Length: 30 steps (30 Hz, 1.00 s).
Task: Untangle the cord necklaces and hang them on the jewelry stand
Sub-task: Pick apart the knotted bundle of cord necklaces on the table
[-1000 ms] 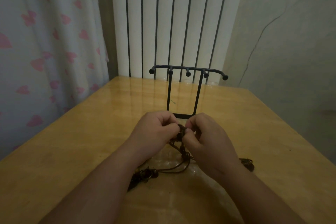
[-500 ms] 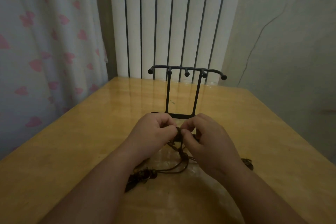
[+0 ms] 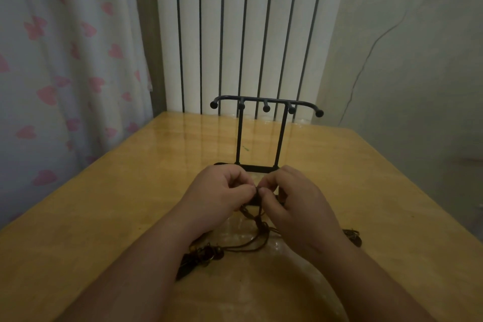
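Left grip [image 3: 219,196]: fingers curled, pinching the cords [image 3: 262,229].
Right grip [image 3: 295,204]: pinching the same tangle, touching the left.
Cords: trailing onto the tabletop [image 3: 104,217], just before the upright stand [image 3: 239,138].

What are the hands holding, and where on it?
The left hand and right hand pinch the cord necklaces at the tangled cords, not the pendants.

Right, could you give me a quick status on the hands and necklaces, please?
Left hand and right hand both pinching the tangled cord necklaces. Jewelry stand behind them, hooks bare. Nothing hung yet. Nothing in the way.
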Each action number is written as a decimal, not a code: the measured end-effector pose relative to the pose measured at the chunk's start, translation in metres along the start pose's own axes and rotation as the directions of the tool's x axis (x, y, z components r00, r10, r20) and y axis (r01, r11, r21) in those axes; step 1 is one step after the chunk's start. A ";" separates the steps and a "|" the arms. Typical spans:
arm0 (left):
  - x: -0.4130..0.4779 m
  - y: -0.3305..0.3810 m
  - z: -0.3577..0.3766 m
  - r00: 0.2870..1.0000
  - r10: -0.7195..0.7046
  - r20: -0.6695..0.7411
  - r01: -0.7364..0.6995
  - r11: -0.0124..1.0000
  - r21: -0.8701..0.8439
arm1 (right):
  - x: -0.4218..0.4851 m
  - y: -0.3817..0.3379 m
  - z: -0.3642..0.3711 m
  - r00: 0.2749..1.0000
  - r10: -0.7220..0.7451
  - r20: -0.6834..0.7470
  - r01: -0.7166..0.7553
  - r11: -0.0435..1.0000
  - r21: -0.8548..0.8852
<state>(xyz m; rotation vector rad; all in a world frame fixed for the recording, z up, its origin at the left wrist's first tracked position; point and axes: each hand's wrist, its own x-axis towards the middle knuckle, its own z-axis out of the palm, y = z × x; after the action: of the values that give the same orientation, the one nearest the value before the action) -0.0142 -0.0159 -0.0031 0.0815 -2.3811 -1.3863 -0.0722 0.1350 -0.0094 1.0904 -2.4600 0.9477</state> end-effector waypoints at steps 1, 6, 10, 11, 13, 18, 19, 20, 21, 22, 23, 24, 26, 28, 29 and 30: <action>0.000 0.001 0.000 1.000 -0.015 0.006 0.015 1.000 -0.012 | 0.000 0.000 0.000 1.000 0.009 -0.009 -0.009 1.000 0.009; 0.001 0.002 0.002 0.995 -0.102 -0.020 0.100 0.990 -0.098 | 0.000 -0.002 0.002 0.979 0.177 -0.099 -0.150 0.961 0.233; 0.001 0.002 0.000 0.993 -0.117 -0.032 0.113 0.986 -0.125 | 0.001 0.000 -0.001 0.974 0.212 -0.084 -0.176 0.932 0.315; 0.001 0.002 0.000 0.994 -0.110 -0.030 0.105 0.987 -0.123 | 0.001 -0.001 -0.001 0.978 0.201 -0.064 -0.171 0.933 0.316; 0.001 0.001 0.001 0.995 -0.094 -0.019 0.091 0.989 -0.120 | 0.000 -0.002 -0.001 0.981 0.191 -0.036 -0.170 0.932 0.320; 0.001 0.001 0.000 0.995 -0.100 0.006 0.100 0.981 -0.164 | 0.000 -0.005 -0.002 0.981 0.195 -0.024 -0.173 0.914 0.367; 0.001 0.002 0.000 0.994 -0.104 0.016 0.105 0.979 -0.173 | 0.000 -0.005 -0.003 0.980 0.199 -0.025 -0.175 0.910 0.376; 0.001 0.002 0.000 0.994 -0.109 0.027 0.112 0.976 -0.185 | -0.001 -0.005 -0.003 0.979 0.204 -0.026 -0.179 0.907 0.381; 0.000 0.002 0.000 0.993 -0.114 0.037 0.119 0.974 -0.193 | -0.001 -0.005 -0.003 0.977 0.210 -0.028 -0.184 0.905 0.384; 0.001 0.002 -0.001 0.992 -0.118 0.046 0.125 0.973 -0.195 | -0.001 -0.005 -0.003 0.976 0.218 -0.031 -0.189 0.902 0.388; 0.001 0.002 -0.001 0.991 -0.119 0.055 0.128 0.973 -0.192 | -0.001 -0.005 -0.003 0.974 0.225 -0.033 -0.193 0.897 0.397; 0.001 0.001 -0.001 0.991 -0.117 0.062 0.127 0.974 -0.188 | -0.001 -0.005 -0.003 0.972 0.232 -0.035 -0.198 0.891 0.409; 0.001 0.001 -0.001 0.991 -0.113 0.067 0.123 0.978 -0.167 | 0.000 -0.005 -0.003 0.968 0.249 -0.043 -0.206 0.878 0.433; 0.001 0.000 -0.001 0.992 -0.108 0.068 0.117 0.984 -0.137 | 0.000 -0.006 -0.003 0.966 0.253 -0.045 -0.207 0.869 0.449; 0.000 -0.001 -0.001 0.992 -0.104 0.070 0.112 0.986 -0.121 | 0.000 -0.007 -0.003 0.967 0.252 -0.040 -0.206 0.864 0.460; 0.000 -0.002 -0.001 0.993 -0.100 0.070 0.107 0.988 -0.108 | 0.000 -0.007 -0.003 0.967 0.253 -0.035 -0.207 0.857 0.471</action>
<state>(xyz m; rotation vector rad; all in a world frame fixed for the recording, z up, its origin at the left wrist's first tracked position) -0.0144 -0.0176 -0.0038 0.1336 -2.3756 -1.5900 -0.0671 0.1336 -0.0036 0.8555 -2.3789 1.6924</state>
